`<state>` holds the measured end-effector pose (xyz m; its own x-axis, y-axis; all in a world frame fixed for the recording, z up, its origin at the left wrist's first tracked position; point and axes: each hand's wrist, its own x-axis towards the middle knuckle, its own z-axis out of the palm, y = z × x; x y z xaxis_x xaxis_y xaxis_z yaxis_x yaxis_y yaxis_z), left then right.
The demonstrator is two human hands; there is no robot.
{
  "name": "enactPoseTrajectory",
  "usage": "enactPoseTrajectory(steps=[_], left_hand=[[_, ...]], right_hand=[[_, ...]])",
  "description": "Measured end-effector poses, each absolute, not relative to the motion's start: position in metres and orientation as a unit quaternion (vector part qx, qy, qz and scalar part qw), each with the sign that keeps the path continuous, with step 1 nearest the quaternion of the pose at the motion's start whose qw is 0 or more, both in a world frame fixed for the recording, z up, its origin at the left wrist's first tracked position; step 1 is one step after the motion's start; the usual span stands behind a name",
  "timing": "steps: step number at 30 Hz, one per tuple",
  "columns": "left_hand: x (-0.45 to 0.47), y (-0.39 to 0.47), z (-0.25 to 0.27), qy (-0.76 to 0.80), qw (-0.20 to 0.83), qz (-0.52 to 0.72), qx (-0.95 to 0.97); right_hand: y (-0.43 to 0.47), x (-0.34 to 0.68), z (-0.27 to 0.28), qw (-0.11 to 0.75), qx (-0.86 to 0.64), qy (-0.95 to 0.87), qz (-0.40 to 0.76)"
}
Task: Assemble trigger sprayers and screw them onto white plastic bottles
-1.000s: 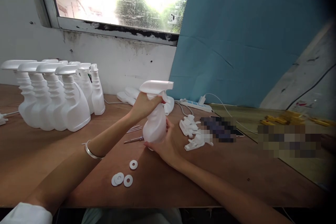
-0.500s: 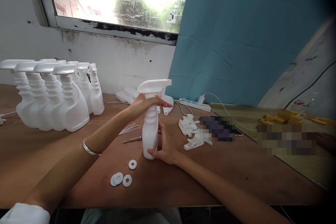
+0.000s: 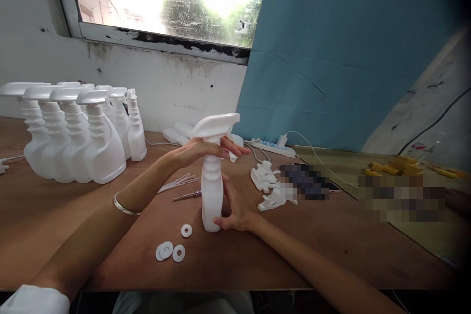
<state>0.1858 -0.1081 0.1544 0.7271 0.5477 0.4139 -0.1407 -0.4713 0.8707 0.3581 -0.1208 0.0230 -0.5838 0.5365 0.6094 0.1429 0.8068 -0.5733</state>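
Observation:
A white spray bottle (image 3: 211,191) stands upright in front of me, its trigger head (image 3: 216,126) pointing to the right. My left hand (image 3: 198,151) is closed around its neck, just below the head, with some fingers stretched past the far side. Lower down, my right hand (image 3: 238,208) grips the bottle's body, thumb at the front and the other fingers partly hidden behind it. Several white ring washers (image 3: 178,253) lie on the table nearer to me. Left of the bottle are a screwdriver (image 3: 187,196), its handle end hidden, and several thin white tubes (image 3: 178,182).
Several white spray bottles (image 3: 105,152) stand grouped at the left. White trigger parts (image 3: 265,176) lie right of my hands, beside a phone (image 3: 333,185). A power strip (image 3: 270,145) sits by the blue curtain (image 3: 331,59). Yellow items (image 3: 393,167) lie farther right.
The bottle has come slightly nearer to me. My left hand's fingers have extended farther to the right around the neck. My right hand still holds the lower body.

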Motion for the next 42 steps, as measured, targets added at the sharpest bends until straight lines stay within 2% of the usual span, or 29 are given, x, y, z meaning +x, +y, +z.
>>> enactPoseTrajectory(steps=[5,10,13,29,42], left_hand=[[0.192,-0.103,0.150,0.175,0.528,0.383,0.737],[0.190,-0.104,0.153,0.076,0.537,0.451,0.709],[0.192,-0.109,0.155,0.081,0.527,0.461,0.709],[0.214,-0.116,0.143,0.359,0.241,0.611,0.663],[0.221,-0.113,0.130,0.384,0.182,0.585,0.691]], right_hand=[[-0.120,0.356,0.020,0.402,-0.191,-0.861,0.245],[-0.120,0.355,0.018,0.385,-0.196,-0.861,0.269],[-0.120,0.355,0.016,0.395,-0.183,-0.860,0.268],[-0.124,0.349,0.021,0.413,-0.238,-0.831,0.288],[-0.120,0.351,0.015,0.420,-0.238,-0.806,0.341]])
